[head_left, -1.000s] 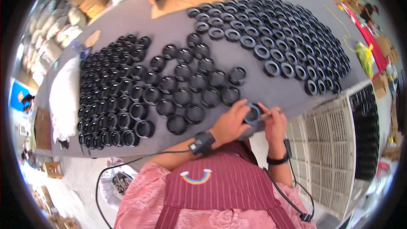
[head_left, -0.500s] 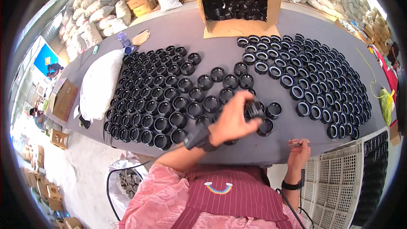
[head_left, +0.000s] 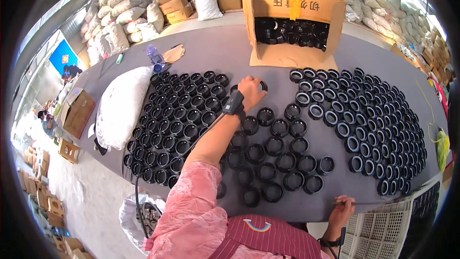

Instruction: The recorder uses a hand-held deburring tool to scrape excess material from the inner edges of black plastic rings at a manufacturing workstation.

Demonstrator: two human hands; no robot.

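Note:
My left hand (head_left: 251,93) reaches out over the middle of the table, closed around a black ring (head_left: 263,86) that shows between its fingertips and thumb. Another black ring (head_left: 234,88) peeks out beside the hand. Nearer to me stands a loose group of black rings (head_left: 286,161) on the grey cloth. My right hand (head_left: 341,210) stays at the near table edge, its fingers pinching a thin dark rod (head_left: 339,203). Its tip is too small to make out.
Packed black rings (head_left: 189,115) fill the left; rings with pale inner rims (head_left: 352,129) cover the right. A carton (head_left: 293,7) of black parts stands at the back. A white sack (head_left: 123,108), a purple bottle (head_left: 154,54) and a plastic crate (head_left: 376,225) flank the table.
My left hand has carried a black ring away from me, from above the near rings to the far middle of the table. My right hand still holds the rod. The view has shifted.

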